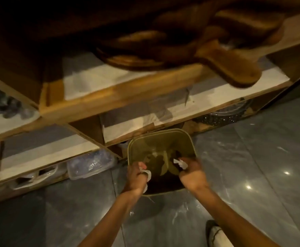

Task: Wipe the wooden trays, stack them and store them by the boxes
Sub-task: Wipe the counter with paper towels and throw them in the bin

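Several dark wooden trays and boards [142, 50] lie piled on the top shelf, and one paddle-shaped board's handle [234, 68] juts out past the shelf edge. Low down, both my hands hover over an olive-green bin [163, 139] standing on the floor. My left hand [136, 177] is closed on a crumpled white tissue [148, 175]. My right hand [192, 173] pinches another white tissue piece [181, 164] above the bin's opening. Leaves and dark waste lie inside the bin.
A wooden shelving unit [110, 100] with white-lined compartments fills the left and middle. Clear plastic containers [90, 164] sit on its lowest level, a dark glass dish [229, 113] at right. Glossy grey floor tiles [261, 166] spread right; my shoe [215, 232] shows at the bottom.
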A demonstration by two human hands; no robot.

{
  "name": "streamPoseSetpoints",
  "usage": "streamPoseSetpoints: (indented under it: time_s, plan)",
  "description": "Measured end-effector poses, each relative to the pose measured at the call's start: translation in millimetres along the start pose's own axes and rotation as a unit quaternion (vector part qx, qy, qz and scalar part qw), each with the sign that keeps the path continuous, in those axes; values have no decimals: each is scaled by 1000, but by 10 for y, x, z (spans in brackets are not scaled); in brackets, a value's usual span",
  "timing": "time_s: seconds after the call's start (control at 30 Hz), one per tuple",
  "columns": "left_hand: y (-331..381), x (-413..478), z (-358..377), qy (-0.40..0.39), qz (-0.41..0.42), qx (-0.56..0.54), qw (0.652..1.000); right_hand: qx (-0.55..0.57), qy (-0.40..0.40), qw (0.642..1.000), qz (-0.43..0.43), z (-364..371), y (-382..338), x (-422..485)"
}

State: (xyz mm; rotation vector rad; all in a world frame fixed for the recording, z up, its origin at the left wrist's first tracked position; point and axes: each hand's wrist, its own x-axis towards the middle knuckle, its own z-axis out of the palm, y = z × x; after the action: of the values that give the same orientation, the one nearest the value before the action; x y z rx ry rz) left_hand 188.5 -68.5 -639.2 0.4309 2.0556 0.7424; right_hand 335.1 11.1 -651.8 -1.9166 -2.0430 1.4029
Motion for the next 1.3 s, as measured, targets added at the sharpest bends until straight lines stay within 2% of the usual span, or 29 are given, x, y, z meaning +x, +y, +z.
streamPoseSetpoints:
  time_s: [0.1, 0.17, 0.23, 0.3, 0.33, 0.4, 0.47, 0.53, 0.57, 0.63, 0.83, 0.93, 1.03, 1.13, 1.2, 1.3]
  plan:
    - [-254, 182, 195, -37, 96, 106, 989, -112, -67, 990, -49, 234, 157, 227]
    - [-319, 273, 284, -62, 162, 123, 977, -140, -98, 982, -80, 326, 231, 314]
    - [-387, 272, 328, -72, 214, 201, 953, -178, -117, 971, -110, 332, 266, 310]
    - [-474, 217, 273, 21, 283, 303, 910, -172, -57, 971, -153, 269, 334, 236]
    - [-514, 177, 233, 79, 305, 299, 901, -139, -7, 977, -163, 203, 377, 180]
    - [-568, 87, 139, 147, 254, 220, 930, -71, 67, 989, -112, 87, 507, 61]
    - [-557, 30, 58, 97, 112, 94, 984, 59, 66, 996, -5, -18, 572, 10]
    - [-539, -5, 38, 14, -17, -4, 1000, 238, 16, 968, 79, -44, 551, 13]
    - [-522, -22, 23, -2, -50, -24, 998, 277, -9, 955, 101, -42, 525, 17]
    - [-517, -50, -3, 0, -76, -48, 996, 282, -41, 953, 105, -12, 507, 19]
    - [-494, -96, -79, -1, -80, -71, 994, 276, -71, 952, 114, 67, 521, 63]
    - [-490, -89, -123, -14, -115, -45, 992, 208, -60, 970, 114, 10, 528, 26]
    - [-472, -184, -182, 7, -122, 41, 992, 121, -30, 987, 105, -123, 493, -181]
    - [-363, -454, -349, -7, -86, 194, 977, -26, -70, 996, 47, -333, 322, -533]
    - [-184, -708, -572, -33, -44, 290, 956, -141, -86, 986, -4, -535, 73, -777]
    - [273, -1214, -1029, -53, 32, 379, 924, -228, -83, 968, -57, -907, -507, -1222]
